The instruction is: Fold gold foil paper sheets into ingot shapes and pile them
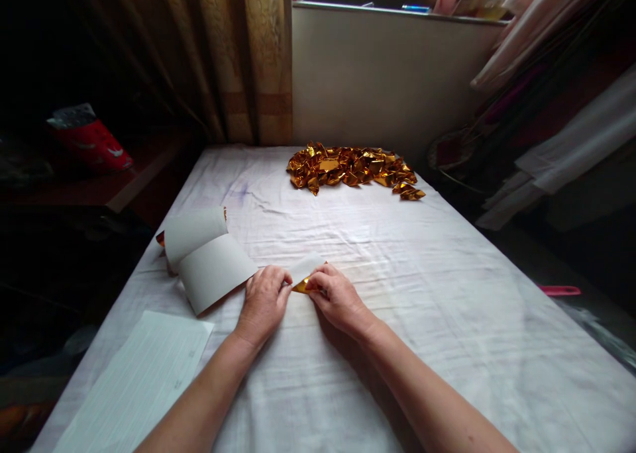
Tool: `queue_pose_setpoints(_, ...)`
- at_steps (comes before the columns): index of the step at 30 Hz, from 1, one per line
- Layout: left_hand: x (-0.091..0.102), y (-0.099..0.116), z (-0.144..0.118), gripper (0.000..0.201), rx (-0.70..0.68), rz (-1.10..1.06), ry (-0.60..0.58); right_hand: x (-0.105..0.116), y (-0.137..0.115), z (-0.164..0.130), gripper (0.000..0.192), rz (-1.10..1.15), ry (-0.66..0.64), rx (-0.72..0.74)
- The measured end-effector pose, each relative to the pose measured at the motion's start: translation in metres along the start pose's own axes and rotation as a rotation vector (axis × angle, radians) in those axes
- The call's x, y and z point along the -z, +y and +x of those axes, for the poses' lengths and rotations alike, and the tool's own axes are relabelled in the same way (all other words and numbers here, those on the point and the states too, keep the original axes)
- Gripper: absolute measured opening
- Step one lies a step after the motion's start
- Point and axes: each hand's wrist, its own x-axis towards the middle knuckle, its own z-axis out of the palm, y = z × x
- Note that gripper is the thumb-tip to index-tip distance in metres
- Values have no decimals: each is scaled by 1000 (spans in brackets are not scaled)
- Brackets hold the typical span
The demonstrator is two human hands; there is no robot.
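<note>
A small sheet of gold foil paper, white on its back, lies between my hands with its near edge turned up to the gold side. My left hand presses its left corner, fingers bent and close together. With thumb and fingers pinched, my right hand grips the folded gold part. Left of my left hand are curling white-backed sheets, gold showing at their edges. At the far end of the cloth-covered table sits a heap of folded gold foil pieces.
A lined paper sheet lies at the near left. Beyond the left edge, a red container stands on a dark wooden surface. Curtains hang behind; clothes hang on the right. A pink handle shows beyond the right edge.
</note>
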Motion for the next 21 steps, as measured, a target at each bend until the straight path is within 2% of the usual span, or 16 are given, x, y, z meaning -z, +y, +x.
queue_pose_setpoints(4,2,-1,1,14,-9,-13,-14,-2,2,1,18,-20,0,1)
queue_pose_setpoints(9,5,18,-16,23,-118,66,101,-6,4,1,11,-12,54,31)
queue_pose_setpoints(11,3,29,-24,20,-164,124,86,-5,4,-1,11,-1,63,47)
queue_pose_setpoints(16,-1,43,-31,23,-156,249,39,7,10,-10,16,97,116,126)
queue_pose_setpoints(19,0,47,-26,24,-179,324,36,16,16,-16,19,-31,191,115)
queue_pose_setpoints(21,3,49,-21,20,-185,369,25,20,19,-19,20,-123,186,104)
